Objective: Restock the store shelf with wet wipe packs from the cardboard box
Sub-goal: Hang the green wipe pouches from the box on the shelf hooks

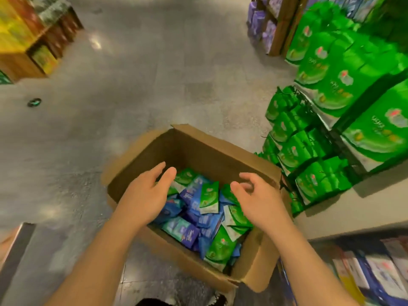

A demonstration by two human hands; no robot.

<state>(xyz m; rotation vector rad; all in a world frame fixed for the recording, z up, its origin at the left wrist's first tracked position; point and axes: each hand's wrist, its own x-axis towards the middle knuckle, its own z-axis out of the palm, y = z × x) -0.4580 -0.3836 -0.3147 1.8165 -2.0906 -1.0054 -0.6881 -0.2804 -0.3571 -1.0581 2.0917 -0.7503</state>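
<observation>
An open cardboard box [198, 149] stands on the floor, holding a jumble of green wet wipe packs [209, 197] and blue packs [192, 195]. My left hand [145, 193] hovers over the box's left side, fingers straight and empty. Over the right side my right hand [256, 199] hangs with fingers loosely curled, holding nothing. To the right rises the store shelf [362, 208], stacked with larger green packs [318, 182] in rows.
Grey floor stretches beyond the box. A wooden display [33, 40] with yellow goods stands far left. A small dark object [34, 102] lies on the floor. Purple packs [262, 25] fill a far shelf. Blue and white packs [375, 272] sit on the lowest shelf at right.
</observation>
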